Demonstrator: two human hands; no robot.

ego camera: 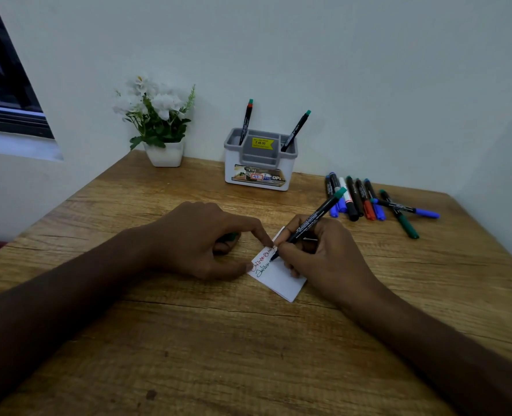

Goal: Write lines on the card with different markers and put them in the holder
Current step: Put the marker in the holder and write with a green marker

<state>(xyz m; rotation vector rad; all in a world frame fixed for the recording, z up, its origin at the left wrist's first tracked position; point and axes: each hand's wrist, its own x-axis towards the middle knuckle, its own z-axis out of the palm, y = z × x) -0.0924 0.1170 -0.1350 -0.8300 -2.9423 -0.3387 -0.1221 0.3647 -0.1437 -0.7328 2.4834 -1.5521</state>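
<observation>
My right hand (317, 253) is gripping a green marker (311, 220), tip touching the card (281, 280) on the table (248, 355). My left hand (206, 238), fingers curled, is pinning the card's edge; something green under the palm is mostly hidden. Holder (259, 163) standing near the wall.

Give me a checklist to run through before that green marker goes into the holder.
1. Green line finished: cannot tell; marker tip touches the card.
2. Cap at hand: ok; left hand seems to hold something green, probably the cap.
3. Marker gripped: ok, in the right hand.
4. Holder has room: ok; two markers stand inside.
5. Path to the holder: ok.
</observation>
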